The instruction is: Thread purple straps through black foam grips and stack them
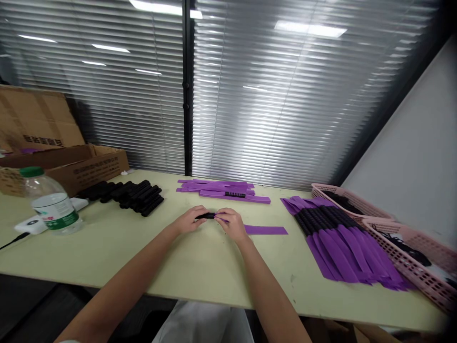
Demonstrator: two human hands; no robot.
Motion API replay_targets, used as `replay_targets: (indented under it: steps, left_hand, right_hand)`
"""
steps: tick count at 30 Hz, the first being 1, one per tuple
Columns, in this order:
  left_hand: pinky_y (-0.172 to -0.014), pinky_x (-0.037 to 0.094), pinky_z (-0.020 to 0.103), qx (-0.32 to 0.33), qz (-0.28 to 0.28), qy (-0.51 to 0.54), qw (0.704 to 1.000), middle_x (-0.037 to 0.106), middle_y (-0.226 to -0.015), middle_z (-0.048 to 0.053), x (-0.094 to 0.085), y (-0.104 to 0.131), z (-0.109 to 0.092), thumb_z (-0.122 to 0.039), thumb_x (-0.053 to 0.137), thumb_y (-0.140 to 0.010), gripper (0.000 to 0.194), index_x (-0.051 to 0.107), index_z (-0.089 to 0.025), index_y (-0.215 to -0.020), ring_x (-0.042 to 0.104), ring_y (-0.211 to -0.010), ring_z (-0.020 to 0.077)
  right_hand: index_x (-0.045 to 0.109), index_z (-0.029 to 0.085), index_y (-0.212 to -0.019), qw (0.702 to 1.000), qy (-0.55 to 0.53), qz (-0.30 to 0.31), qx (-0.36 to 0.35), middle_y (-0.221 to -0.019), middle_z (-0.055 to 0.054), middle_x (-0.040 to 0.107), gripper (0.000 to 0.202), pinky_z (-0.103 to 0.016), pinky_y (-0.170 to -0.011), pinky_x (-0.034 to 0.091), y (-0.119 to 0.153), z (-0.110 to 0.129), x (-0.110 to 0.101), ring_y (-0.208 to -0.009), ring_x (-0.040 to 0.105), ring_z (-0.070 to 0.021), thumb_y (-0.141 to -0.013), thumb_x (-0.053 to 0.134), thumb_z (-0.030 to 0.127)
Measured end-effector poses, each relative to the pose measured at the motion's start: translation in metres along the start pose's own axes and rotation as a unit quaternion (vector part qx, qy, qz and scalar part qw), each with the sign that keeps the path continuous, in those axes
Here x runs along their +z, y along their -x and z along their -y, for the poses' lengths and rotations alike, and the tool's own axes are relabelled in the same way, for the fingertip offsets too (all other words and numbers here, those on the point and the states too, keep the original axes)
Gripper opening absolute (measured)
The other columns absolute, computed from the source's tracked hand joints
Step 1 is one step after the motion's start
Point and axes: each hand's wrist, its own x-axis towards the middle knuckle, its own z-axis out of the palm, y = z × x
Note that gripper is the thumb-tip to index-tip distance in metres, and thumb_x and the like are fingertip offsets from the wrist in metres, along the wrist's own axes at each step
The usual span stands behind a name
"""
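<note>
Near the middle of the table, my left hand (192, 219) is closed on one end of a small black sleeve (206, 216). My right hand (231, 224) pinches a purple strip (266, 230) at the sleeve's other end. The strip runs out to the right from under my right hand and lies on the table. Whether it has entered the sleeve is hidden by my fingers. Behind my hands lies a pile of purple strips (214, 186), with a ribbed black sleeve (234, 194) around one of them.
Black sleeves (137, 195) are piled at the left, beside a water bottle (55, 205), a white device (32, 225) and a cardboard box (93, 166). On the right, purple strips with black sleeves (342, 247) lie stacked by two pink baskets (403, 257). The table's front edge is close.
</note>
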Motion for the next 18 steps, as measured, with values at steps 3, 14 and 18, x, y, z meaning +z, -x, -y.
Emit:
replay_targets:
  steps: [3,14,18]
  left_hand:
    - [-0.089,0.044,0.033,-0.002,0.0,0.001,1.0,0.06,-0.105,0.009,0.0007,-0.0002,-0.0018,-0.041,0.043,-0.094,0.037,0.059,-0.017,-0.117,0.056,-0.099,0.0212]
    - [-0.091,0.044,0.036,-0.004,0.004,-0.013,1.0,0.061,-0.106,0.01,0.0014,0.0,-0.0016,-0.039,0.043,-0.093,0.036,0.059,-0.018,-0.118,0.056,-0.1,0.0223]
    - [-0.09,0.044,0.036,-0.015,0.005,-0.021,1.0,0.061,-0.105,0.01,-0.0009,-0.0001,0.0006,-0.04,0.043,-0.093,0.036,0.06,-0.018,-0.116,0.057,-0.099,0.023]
  right_hand:
    - [0.075,0.023,-0.087,1.0,-0.001,0.0,0.007,-0.091,-0.006,0.07,0.015,-0.034,-0.079,0.052,0.0005,0.0,0.001,-0.084,0.063,-0.0184,-0.087,0.061,0.027]
    - [0.075,0.025,-0.09,0.998,-0.004,0.039,0.043,-0.093,-0.005,0.066,0.013,-0.031,-0.076,0.053,0.0004,0.0008,0.0013,-0.085,0.064,-0.0172,-0.084,0.064,0.029]
    - [0.074,0.025,-0.097,0.995,0.003,0.071,0.069,-0.098,-0.006,0.066,0.021,-0.033,-0.081,0.052,0.0006,-0.0041,-0.0026,-0.09,0.063,-0.0189,-0.077,0.072,0.03]
